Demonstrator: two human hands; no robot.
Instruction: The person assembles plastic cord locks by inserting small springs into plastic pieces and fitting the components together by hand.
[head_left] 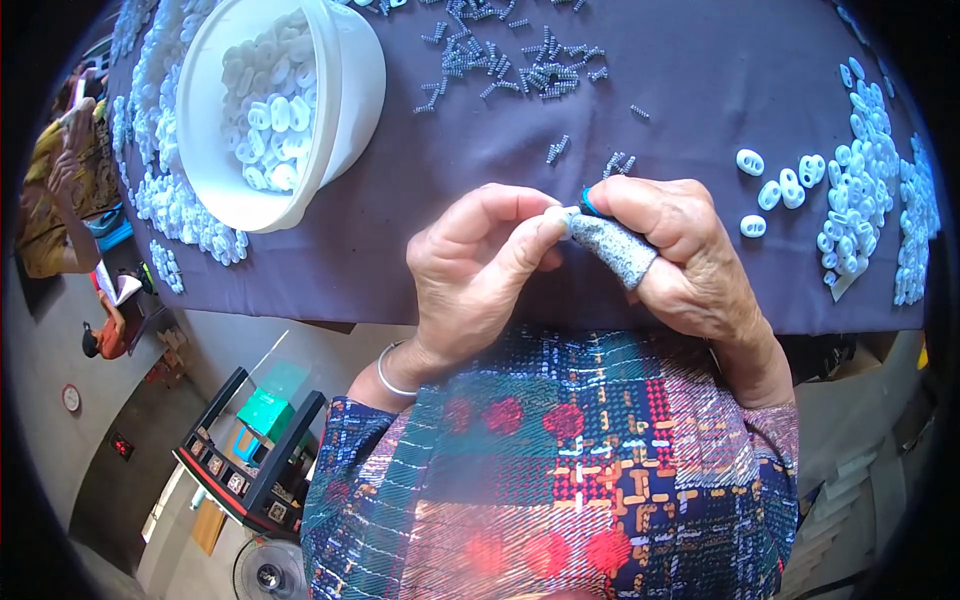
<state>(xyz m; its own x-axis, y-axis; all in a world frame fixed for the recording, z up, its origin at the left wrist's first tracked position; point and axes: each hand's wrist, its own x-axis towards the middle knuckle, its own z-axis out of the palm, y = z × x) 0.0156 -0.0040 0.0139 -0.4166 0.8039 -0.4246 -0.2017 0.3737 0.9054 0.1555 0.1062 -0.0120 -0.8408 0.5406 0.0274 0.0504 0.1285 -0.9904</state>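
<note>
My left hand (478,265), with a white bangle at its wrist, is closed in a pinch. A small white plastic piece (571,212) shows at its thumb tip, mostly covered by the fingers. My right hand (690,250) meets it there, also closed. A grey speckled fabric sleeve (615,248) wraps its thumb, and something teal (590,203) sits at its index fingertip; what that grip holds is hidden. Just beyond the hands lie a few small metal springs (620,164). Several white oval plastic pieces with two holes (790,187) are scattered to the right.
A white bucket (350,90) of white oval pieces stands far left, tilted in view. More pieces heap at the left (190,225) and right (860,180). A spring pile (550,75) lies at the back on the dark tablecloth (400,170). Other people (60,190) sit at left.
</note>
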